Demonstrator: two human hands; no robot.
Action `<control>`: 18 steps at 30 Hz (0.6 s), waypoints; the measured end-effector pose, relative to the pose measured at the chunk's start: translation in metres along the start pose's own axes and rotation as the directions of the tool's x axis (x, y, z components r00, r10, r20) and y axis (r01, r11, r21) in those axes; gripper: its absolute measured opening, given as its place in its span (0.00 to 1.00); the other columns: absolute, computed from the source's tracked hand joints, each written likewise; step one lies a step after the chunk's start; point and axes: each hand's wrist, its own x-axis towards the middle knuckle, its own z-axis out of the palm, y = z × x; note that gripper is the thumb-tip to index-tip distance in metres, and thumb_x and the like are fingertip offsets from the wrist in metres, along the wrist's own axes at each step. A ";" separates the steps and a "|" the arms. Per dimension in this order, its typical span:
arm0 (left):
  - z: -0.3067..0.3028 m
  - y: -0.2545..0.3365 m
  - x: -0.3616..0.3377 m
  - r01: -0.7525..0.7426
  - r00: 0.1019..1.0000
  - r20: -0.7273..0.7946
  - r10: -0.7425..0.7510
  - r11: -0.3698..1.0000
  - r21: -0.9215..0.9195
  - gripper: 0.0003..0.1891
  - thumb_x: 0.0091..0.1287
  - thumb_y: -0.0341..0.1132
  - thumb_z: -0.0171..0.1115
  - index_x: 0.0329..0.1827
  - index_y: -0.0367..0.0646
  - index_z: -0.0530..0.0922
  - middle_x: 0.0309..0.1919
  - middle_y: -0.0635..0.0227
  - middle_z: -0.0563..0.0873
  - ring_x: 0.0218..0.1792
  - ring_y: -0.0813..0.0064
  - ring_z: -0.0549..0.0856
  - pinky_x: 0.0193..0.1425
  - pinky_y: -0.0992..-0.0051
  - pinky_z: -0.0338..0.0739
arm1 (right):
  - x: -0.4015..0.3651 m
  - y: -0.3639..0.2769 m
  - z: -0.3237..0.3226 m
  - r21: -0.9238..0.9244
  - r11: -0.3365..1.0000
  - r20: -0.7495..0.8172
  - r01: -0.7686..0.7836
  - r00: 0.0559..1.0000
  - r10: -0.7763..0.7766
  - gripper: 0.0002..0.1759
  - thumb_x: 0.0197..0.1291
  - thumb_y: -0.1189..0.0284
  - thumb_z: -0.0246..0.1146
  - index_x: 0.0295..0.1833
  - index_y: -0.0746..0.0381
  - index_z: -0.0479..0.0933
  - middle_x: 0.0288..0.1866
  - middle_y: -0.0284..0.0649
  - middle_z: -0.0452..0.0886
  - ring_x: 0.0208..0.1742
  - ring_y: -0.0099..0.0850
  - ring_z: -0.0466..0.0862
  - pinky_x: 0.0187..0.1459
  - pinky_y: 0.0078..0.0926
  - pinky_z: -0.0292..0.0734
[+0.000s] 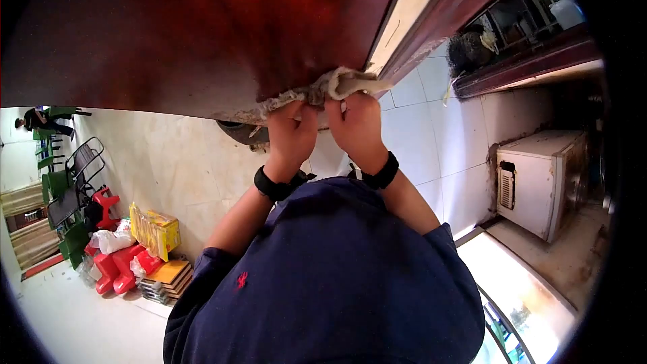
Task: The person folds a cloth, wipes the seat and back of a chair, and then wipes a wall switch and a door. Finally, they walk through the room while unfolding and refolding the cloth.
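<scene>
A greyish, worn cloth (340, 83) lies bunched along the lower edge of a dark red wooden panel (202, 34). My left hand (292, 133) has its fingers curled into the cloth's left part. Close beside it on the right, my right hand (356, 128) grips the thicker folded part, with the cloth's end sticking out to the right. Both hands are at the panel's edge, and the fingertips are partly hidden in the folds. A black band is around each wrist.
Red stools (118, 269), a yellow box (156, 230) and stacked boards (165, 280) stand on the floor at left. Farther back are green chairs and a seated person (46, 121). At right are a white appliance (529, 178) and a dark wooden ledge (526, 61).
</scene>
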 end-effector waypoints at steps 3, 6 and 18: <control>0.000 -0.029 -0.008 0.222 0.960 0.139 -0.245 0.962 0.161 0.09 0.67 0.27 0.56 0.37 0.34 0.84 0.29 0.53 0.89 0.35 0.58 0.91 0.41 0.68 0.82 | -0.019 0.018 0.008 -0.115 0.972 0.216 -0.206 0.950 0.227 0.11 0.61 0.67 0.65 0.39 0.66 0.83 0.31 0.55 0.85 0.31 0.54 0.86 0.34 0.49 0.83; -0.009 -0.016 -0.004 0.075 0.984 0.146 -0.105 0.978 0.196 0.09 0.68 0.28 0.56 0.38 0.37 0.85 0.31 0.55 0.90 0.36 0.62 0.92 0.40 0.70 0.83 | -0.019 0.015 0.010 -0.060 0.996 0.147 -0.066 0.986 0.074 0.11 0.62 0.69 0.63 0.42 0.66 0.84 0.33 0.55 0.86 0.33 0.53 0.87 0.37 0.47 0.84; -0.065 0.179 0.047 -0.554 0.830 -0.124 0.544 0.830 -0.070 0.10 0.67 0.22 0.60 0.48 0.33 0.86 0.39 0.62 0.92 0.41 0.75 0.89 0.49 0.77 0.81 | 0.108 -0.128 -0.077 0.250 0.835 -0.296 0.489 0.860 -0.415 0.10 0.73 0.75 0.58 0.37 0.66 0.81 0.31 0.34 0.86 0.30 0.23 0.86 0.32 0.22 0.79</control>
